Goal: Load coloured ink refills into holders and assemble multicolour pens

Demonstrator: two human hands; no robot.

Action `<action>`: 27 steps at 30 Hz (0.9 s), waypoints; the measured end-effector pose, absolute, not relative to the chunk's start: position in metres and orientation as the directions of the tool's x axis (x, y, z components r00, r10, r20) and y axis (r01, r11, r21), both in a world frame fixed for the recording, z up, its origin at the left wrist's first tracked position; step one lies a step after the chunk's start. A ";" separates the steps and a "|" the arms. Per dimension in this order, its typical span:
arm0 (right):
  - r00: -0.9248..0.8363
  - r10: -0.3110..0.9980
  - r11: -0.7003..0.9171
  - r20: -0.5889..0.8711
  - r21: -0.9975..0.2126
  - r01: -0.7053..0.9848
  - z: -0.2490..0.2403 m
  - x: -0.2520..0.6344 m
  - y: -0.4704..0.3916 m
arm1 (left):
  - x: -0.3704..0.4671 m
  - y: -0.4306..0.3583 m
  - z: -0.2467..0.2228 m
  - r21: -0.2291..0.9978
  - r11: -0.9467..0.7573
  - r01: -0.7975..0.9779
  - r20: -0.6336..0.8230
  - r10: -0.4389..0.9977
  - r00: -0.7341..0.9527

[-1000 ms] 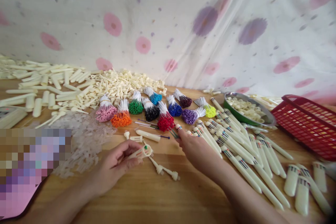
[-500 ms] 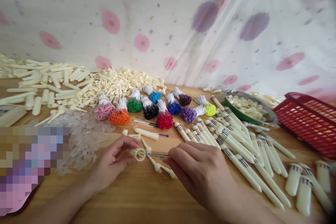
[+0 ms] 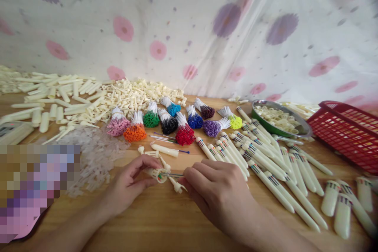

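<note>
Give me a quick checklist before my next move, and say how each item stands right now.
1. Left hand gripping the cream tube: ok.
2. Tube's open end facing the right hand: ok.
3. Right hand holding the thin tool: ok, its tip at the tube's mouth.
4. Tool tip touching the green piece: cannot tell, too small.
5. Space around the right fingertips free of loose parts: not ok, a cream piece lies close by.

Soft light, faint shadows, stretched edges; slight blur
</note>
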State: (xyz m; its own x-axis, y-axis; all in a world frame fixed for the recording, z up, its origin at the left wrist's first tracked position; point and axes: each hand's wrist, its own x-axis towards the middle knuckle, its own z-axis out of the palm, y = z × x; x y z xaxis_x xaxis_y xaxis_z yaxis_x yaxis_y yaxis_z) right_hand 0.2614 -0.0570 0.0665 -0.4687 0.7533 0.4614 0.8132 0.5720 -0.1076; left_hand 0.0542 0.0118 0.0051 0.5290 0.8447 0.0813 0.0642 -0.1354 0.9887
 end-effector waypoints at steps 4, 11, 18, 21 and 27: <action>-0.480 0.756 0.584 0.446 -0.126 0.802 0.067 0.260 -0.058 | 0.055 0.011 0.005 0.987 -0.148 0.061 0.092 0.836 0.541; -0.489 0.759 0.592 0.430 -0.144 0.793 0.066 0.260 -0.058 | 0.054 0.012 0.001 0.983 -0.159 0.090 0.084 0.831 0.550; -0.503 0.750 0.597 0.430 -0.114 0.794 0.084 0.282 -0.051 | 0.050 0.012 0.008 0.977 -0.074 0.198 -0.052 0.823 0.565; -0.580 0.686 0.655 0.441 -0.025 0.755 0.089 0.291 -0.050 | 0.048 0.012 0.011 0.975 -0.058 0.214 -0.082 0.804 0.589; -0.653 0.633 0.715 0.416 0.010 0.699 0.087 0.292 -0.049 | 0.048 0.012 0.012 0.974 -0.016 0.227 -0.124 0.798 0.590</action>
